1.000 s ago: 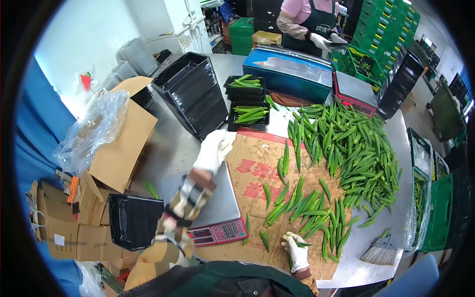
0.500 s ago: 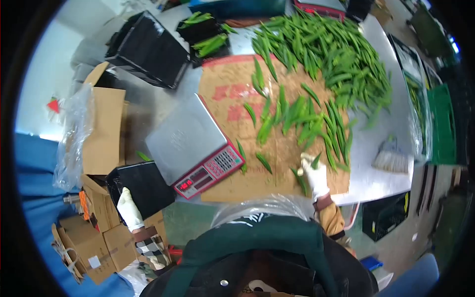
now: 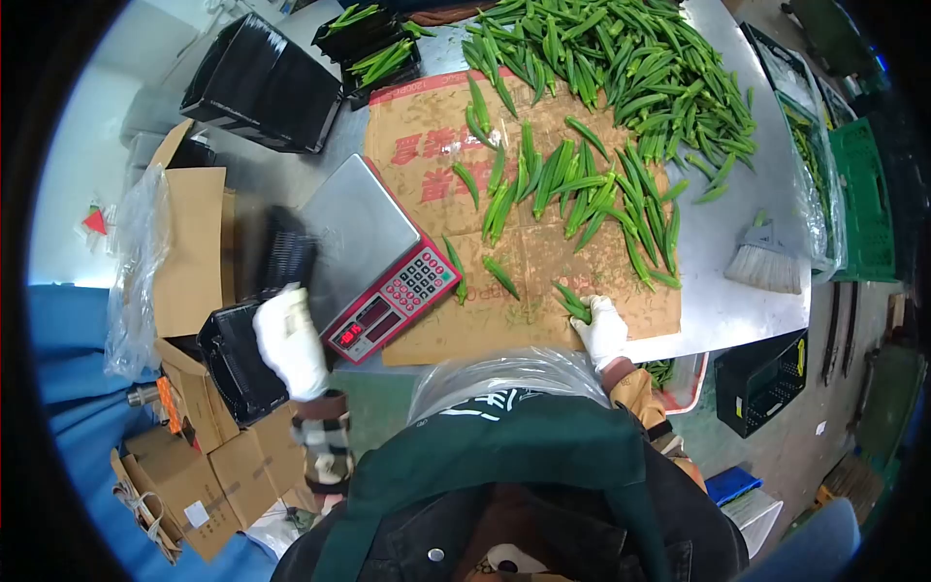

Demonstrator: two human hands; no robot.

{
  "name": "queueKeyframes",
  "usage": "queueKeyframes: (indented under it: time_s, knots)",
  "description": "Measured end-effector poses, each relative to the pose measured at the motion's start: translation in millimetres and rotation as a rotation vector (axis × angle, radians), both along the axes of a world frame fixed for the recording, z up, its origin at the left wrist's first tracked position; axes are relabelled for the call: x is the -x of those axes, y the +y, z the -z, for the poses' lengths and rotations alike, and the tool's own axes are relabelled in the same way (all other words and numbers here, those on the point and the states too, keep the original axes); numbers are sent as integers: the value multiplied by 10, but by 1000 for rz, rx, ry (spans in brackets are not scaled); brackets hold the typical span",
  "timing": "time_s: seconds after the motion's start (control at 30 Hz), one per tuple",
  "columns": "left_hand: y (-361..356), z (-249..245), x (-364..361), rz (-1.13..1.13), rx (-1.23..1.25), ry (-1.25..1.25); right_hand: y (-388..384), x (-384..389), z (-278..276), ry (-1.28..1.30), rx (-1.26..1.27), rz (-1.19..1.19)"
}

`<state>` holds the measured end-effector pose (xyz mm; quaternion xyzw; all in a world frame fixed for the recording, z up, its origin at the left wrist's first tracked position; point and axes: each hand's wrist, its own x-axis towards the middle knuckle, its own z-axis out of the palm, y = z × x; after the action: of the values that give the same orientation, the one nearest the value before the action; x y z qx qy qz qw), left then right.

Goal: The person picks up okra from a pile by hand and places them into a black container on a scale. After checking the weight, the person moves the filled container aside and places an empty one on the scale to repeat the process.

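My left hand [image 3: 293, 347], in a white glove, is at the lower left of the scale. Its fingertips meet the near end of a small black tray [image 3: 288, 250], which is smeared by motion and appears to be in its grip. Another black tray [image 3: 231, 361] lies beside that hand, partly behind it. My right hand [image 3: 603, 332], also gloved, is closed on a couple of green okra pods [image 3: 574, 303] over the cardboard sheet's near edge. A silver-topped scale [image 3: 367, 225] with a red keypad panel and a lit display sits between the hands.
Loose okra [image 3: 558, 179] lies on the cardboard sheet [image 3: 441, 335], below a large okra heap [image 3: 669, 82]. Black trays with okra [image 3: 383, 63] and a black bin [image 3: 262, 87] stand at the back left. A brush [image 3: 764, 260] lies right; an open carton [image 3: 197, 257] stands left.
My left hand has moved right from the black tray's outer side, and a second tray now shows above it. My right hand has shifted slightly, still with okra. The view has moved a little.
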<state>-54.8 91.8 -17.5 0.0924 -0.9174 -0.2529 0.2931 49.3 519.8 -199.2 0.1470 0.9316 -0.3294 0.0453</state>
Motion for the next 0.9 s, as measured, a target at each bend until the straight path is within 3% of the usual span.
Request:
queueKeyframes:
  time_s: [0.07, 0.1, 0.23, 0.33, 0.37, 0.47, 0.57, 0.6, 0.67, 0.73, 0.77, 0.83, 0.9]
  knots:
    - [-10, 292, -16, 171, 161, -435, -11, 80, -116, -173, 70, 32]
    - [98, 355, -24, 204, 160, -488, -41, 123, -168, -150, 84, 28]
    - [695, 373, 101, 353, 269, -198, -375, 452, -368, -120, 102, -31]
    - [1267, 226, 370, 522, 473, -240, -796, 758, -257, 158, 230, -205]
    - [1417, 243, 454, 567, 556, -199, -928, 846, -57, 224, 125, -267]
    - [1629, 484, 680, 599, 679, -243, -1024, 1073, -18, 0, -105, -426]
    - [1418, 580, 757, 494, 572, -271, -940, 1095, 5, -25, -94, -438]
    - [1331, 471, 813, 452, 497, -539, -819, 1025, 6, 4, -44, -404]
    - [1048, 426, 709, 379, 567, -240, -606, 876, 9, -33, 152, -278]
    - [508, 585, 668, 391, 482, -236, -379, 729, 18, -130, 426, -131]
    - [375, 489, 638, 374, 302, -353, -270, 651, -49, -190, 553, -48]
    - [60, 382, 633, 417, -91, -533, -135, 486, -52, 37, 676, 91]
    - [-114, 304, 626, 441, -174, -523, 119, 427, -103, -54, 703, 182]
